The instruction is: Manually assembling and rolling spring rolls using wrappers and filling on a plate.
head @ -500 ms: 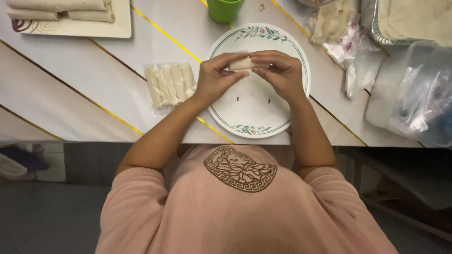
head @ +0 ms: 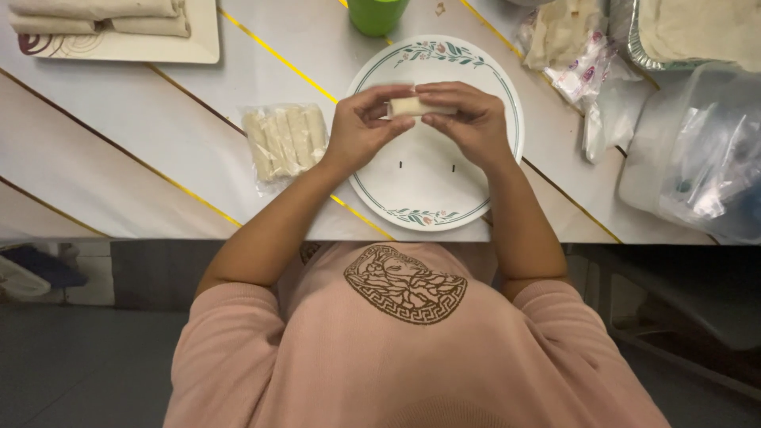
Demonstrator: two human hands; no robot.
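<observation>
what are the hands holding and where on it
A small pale roll, pinched at its two ends: left hand on the left end, right hand on the right, above the plate.

— What is your plate (head: 476,186) made of?
— Glazed ceramic, glossy white, with a printed floral rim. The roll (head: 406,105) your left hand (head: 361,131) and right hand (head: 472,123) pinch looks like matt, pale dough.

— And at nine o'clock from the plate?
— A clear, shiny plastic bag (head: 284,143) of matt rolls, on your smooth tabletop (head: 158,150) with gold-looking lines.

— At three o'clock?
— Crinkled glossy plastic wrap (head: 697,174); towards one o'clock, a foil tray (head: 634,40), metallic. Your sweater (head: 396,357) is soft matt knit.
</observation>
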